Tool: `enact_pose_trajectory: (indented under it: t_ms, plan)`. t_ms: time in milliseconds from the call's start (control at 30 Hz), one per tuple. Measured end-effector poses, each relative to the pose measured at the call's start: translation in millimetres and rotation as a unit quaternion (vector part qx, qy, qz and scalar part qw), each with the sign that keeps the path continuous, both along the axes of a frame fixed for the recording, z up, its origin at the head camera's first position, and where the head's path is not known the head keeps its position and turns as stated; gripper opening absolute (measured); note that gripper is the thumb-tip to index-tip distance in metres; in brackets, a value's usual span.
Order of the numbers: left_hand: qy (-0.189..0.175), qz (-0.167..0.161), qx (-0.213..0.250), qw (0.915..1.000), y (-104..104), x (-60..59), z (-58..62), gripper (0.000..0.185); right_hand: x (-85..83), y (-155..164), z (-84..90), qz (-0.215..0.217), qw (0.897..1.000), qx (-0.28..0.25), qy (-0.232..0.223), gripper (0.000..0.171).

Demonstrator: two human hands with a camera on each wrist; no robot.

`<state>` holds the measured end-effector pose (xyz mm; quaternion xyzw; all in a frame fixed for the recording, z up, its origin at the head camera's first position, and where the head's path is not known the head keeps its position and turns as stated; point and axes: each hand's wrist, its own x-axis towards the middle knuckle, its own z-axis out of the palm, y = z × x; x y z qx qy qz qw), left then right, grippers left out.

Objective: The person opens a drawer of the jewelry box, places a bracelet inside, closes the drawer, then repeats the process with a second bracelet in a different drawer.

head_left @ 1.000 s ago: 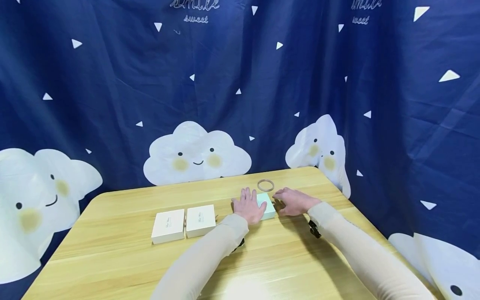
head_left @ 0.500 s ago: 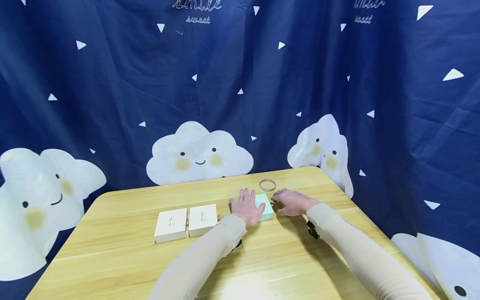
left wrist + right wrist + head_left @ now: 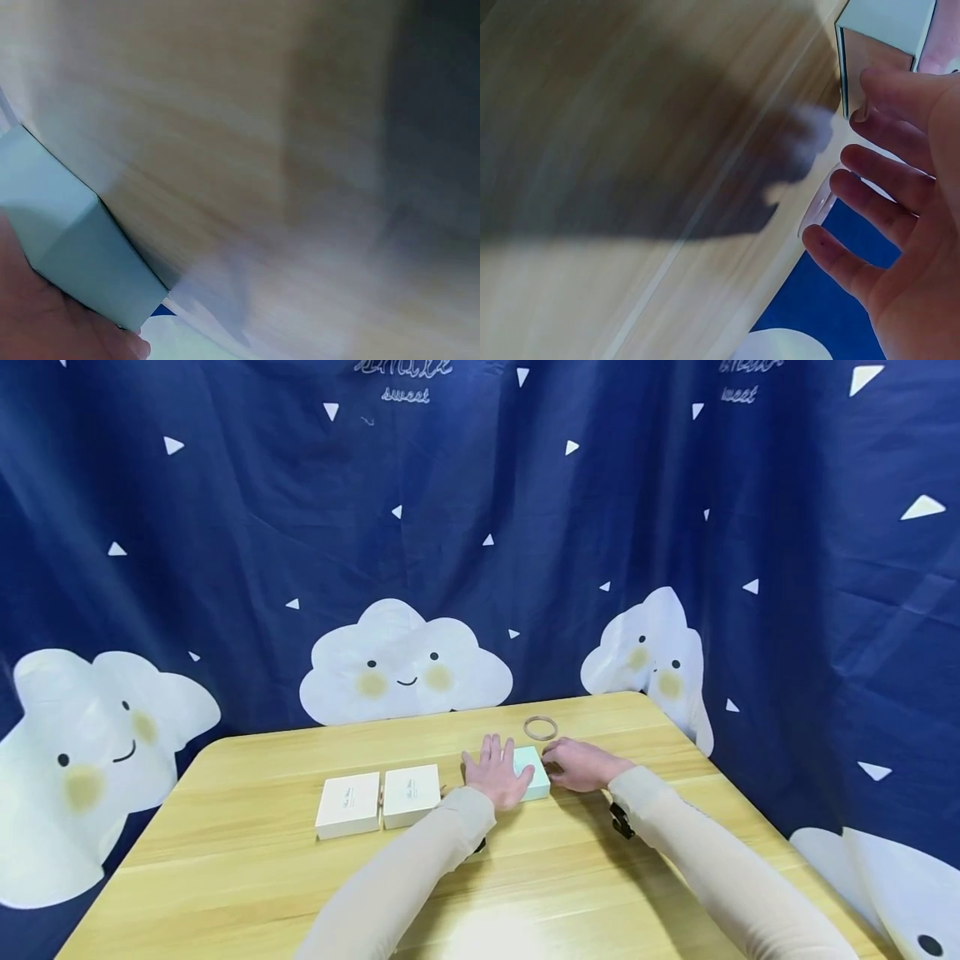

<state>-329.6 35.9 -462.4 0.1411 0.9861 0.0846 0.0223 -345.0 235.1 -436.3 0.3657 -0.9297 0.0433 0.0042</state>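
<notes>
In the head view a mint-green box (image 3: 533,767) lies on the wooden table, partly covered by my left hand (image 3: 493,778). That hand rests on it with fingers straight and spread, the thumb across the top. The left wrist view has the thumb along the edge of the box (image 3: 94,240). From the other side my right hand (image 3: 581,765) reaches the end of the box. In the right wrist view thumb and index finger pinch a small pull tab (image 3: 862,112) at the end panel. The other fingers are loosely bent and apart.
A thin ring-shaped bracelet (image 3: 527,727) lies behind the mint box. Two white boxes with printed lettering, one left (image 3: 348,802) and one right (image 3: 411,792), sit side by side to the left. A blue cloud-patterned curtain (image 3: 450,485) hangs beyond the table (image 3: 247,860).
The right hand's fingers have drawn in to the end of the mint box and closed together there. The left hand stays on the box. The head view has shifted slightly.
</notes>
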Motion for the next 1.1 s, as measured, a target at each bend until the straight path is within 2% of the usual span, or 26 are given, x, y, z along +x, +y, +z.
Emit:
enact_pose_trajectory:
  t_ms: [267,433,600,867,1100]
  plan:
    - [0.001,0.004,-0.008,1.0,0.0,1.6,5.1,0.076,-3.9,-1.2,-0.9,0.029,0.999,-0.012,0.028,0.009]
    - [-0.006,0.005,-0.008,0.9999,1.4,-2.2,2.0,0.077,-4.1,-1.7,1.2,0.021,0.999,-0.023,0.016,0.008]
    - [0.002,0.006,-0.012,0.9999,1.8,-6.0,-2.8,0.076,-6.3,-2.9,-1.5,0.014,0.999,-0.03,0.011,0.01]
    - [-0.006,0.008,-0.001,0.9999,1.9,-4.6,-1.3,0.077,-9.6,-2.0,-4.6,0.02,0.999,-0.03,0.025,0.01]
    - [0.0,0.009,-0.007,0.9999,1.6,-2.7,-2.1,0.076,-9.8,-2.3,-2.8,0.02,0.999,-0.036,0.025,0.01]
